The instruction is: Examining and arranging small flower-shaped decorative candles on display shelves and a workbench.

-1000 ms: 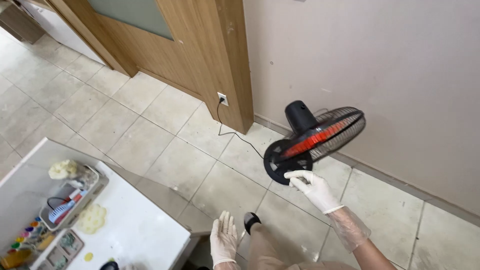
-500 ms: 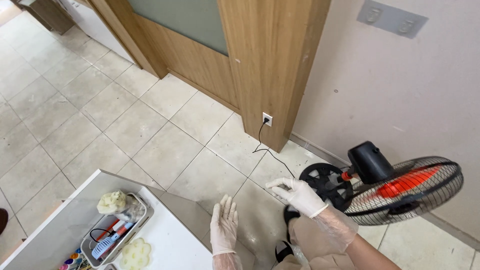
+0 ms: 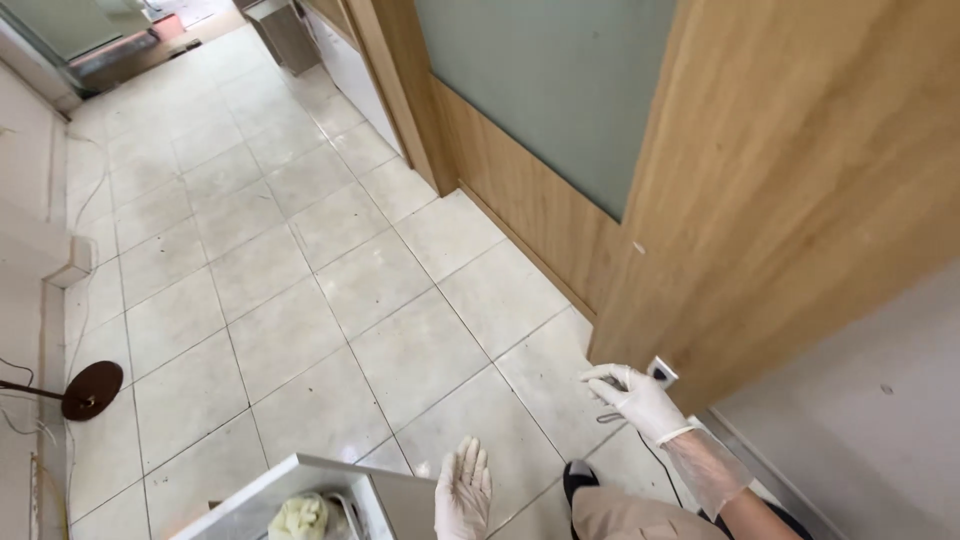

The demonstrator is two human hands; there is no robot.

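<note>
My right hand (image 3: 638, 400), in a white glove with a clear plastic sleeve cover, reaches out low with its fingers spread. It hovers just in front of a white wall socket (image 3: 662, 372) at the foot of the wooden door frame (image 3: 760, 230). A thin black cable (image 3: 648, 452) runs along the floor beneath that hand. My left hand (image 3: 463, 490), also gloved, is held flat with fingers together and pointing up, over the floor beside the corner of a white table (image 3: 300, 468). Neither hand holds anything.
A wooden door with a frosted glass panel (image 3: 560, 110) stands at the upper right. Beige floor tiles (image 3: 330, 290) stretch away to the left. A round brown stand base (image 3: 92, 388) sits at the left edge. A pale yellow lump (image 3: 298, 517) lies on the table. My black shoe (image 3: 578, 480) shows below.
The view has swung left and up, so the black fan is out of sight. My right hand has left the fan and moved over to the wall socket.
</note>
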